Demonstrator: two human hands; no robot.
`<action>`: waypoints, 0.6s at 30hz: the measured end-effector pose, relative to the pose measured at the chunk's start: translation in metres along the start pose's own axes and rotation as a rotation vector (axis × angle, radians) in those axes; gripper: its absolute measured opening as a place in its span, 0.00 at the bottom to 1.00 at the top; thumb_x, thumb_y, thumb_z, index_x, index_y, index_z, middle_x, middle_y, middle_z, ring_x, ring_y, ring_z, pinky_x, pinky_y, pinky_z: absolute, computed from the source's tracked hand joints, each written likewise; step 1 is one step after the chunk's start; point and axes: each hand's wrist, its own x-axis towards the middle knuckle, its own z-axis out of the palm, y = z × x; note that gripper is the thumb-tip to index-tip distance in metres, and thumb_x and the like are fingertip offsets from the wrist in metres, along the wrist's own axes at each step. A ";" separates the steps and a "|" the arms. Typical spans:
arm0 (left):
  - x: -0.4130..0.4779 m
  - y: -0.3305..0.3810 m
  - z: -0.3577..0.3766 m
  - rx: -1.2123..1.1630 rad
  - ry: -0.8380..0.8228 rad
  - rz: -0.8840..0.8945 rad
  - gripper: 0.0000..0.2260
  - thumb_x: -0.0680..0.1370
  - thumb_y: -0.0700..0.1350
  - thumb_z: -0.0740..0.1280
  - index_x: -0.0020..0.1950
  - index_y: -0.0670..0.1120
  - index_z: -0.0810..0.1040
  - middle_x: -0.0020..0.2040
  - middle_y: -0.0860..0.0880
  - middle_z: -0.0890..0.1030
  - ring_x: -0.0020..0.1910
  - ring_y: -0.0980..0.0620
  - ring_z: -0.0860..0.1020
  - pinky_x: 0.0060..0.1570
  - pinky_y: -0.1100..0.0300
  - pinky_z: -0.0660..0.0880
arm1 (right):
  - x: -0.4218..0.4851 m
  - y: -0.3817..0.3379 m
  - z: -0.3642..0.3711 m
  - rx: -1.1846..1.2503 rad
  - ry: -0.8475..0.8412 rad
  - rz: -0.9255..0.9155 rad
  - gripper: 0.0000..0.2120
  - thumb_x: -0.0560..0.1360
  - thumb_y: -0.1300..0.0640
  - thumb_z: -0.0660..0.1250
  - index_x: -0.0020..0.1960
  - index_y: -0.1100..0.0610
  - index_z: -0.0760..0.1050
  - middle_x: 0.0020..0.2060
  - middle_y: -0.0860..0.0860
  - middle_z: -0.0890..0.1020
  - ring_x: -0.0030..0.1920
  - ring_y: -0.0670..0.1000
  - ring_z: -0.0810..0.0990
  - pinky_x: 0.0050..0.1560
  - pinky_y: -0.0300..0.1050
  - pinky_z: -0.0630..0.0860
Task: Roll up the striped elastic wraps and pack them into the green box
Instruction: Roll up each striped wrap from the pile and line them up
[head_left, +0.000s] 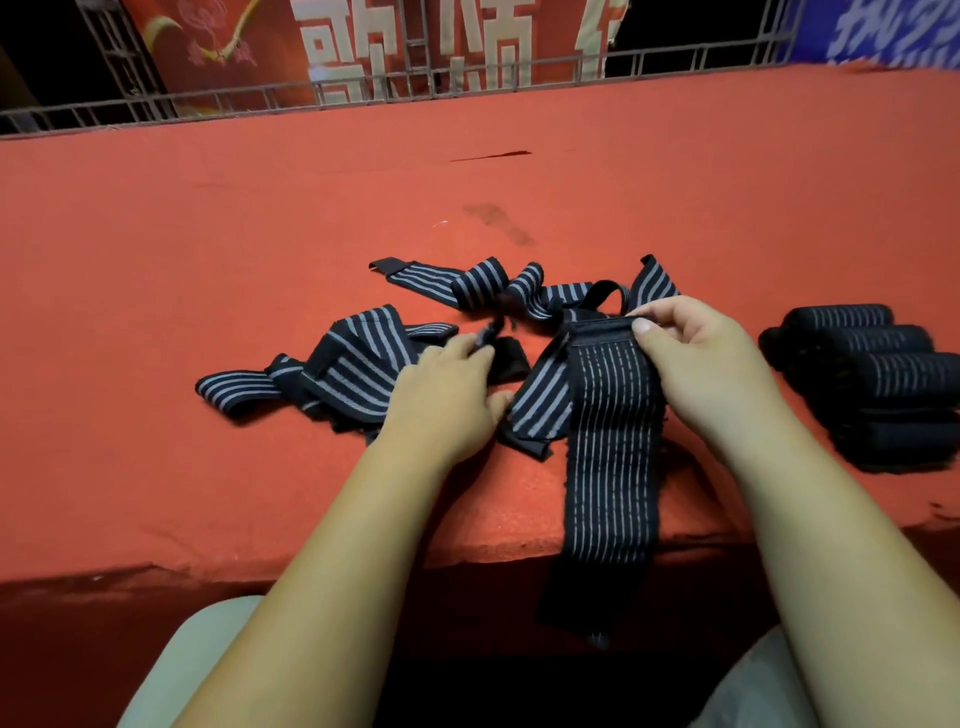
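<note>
Head view: my right hand (698, 366) pinches the striped elastic wrap (613, 447) at its top end.
I judge it soft, light, springy; grip both end corners. My left hand (447, 397) beside it: grasp cannot be told.

The right hand (696, 358) pinches one wrap's (613, 441) far end; from the grip it runs nearward over the table (208, 234) and hangs off the near edge. Loose wraps (358, 358) lie left of and behind the grip, partly under the left hand (447, 400). Rolled wraps (883, 374) sit to its right.
</note>
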 end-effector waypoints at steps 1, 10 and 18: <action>0.003 -0.004 -0.001 -0.079 0.022 -0.045 0.26 0.84 0.60 0.65 0.80 0.51 0.71 0.82 0.49 0.67 0.78 0.42 0.69 0.74 0.42 0.71 | 0.000 0.000 -0.001 0.001 -0.006 -0.004 0.06 0.85 0.54 0.67 0.54 0.49 0.83 0.42 0.44 0.89 0.44 0.47 0.87 0.47 0.46 0.79; 0.013 -0.023 0.000 -0.222 0.107 -0.253 0.12 0.80 0.54 0.70 0.56 0.46 0.79 0.60 0.44 0.77 0.63 0.39 0.77 0.56 0.46 0.76 | 0.001 0.003 -0.005 -0.004 -0.051 -0.041 0.06 0.85 0.54 0.67 0.54 0.49 0.83 0.44 0.51 0.88 0.40 0.47 0.82 0.44 0.47 0.76; 0.032 0.002 0.010 0.052 0.043 -0.084 0.21 0.77 0.61 0.73 0.68 0.55 0.83 0.73 0.49 0.71 0.71 0.42 0.69 0.66 0.42 0.73 | 0.004 0.002 -0.004 0.037 -0.060 -0.033 0.06 0.86 0.54 0.67 0.55 0.49 0.83 0.39 0.47 0.87 0.37 0.43 0.82 0.35 0.35 0.75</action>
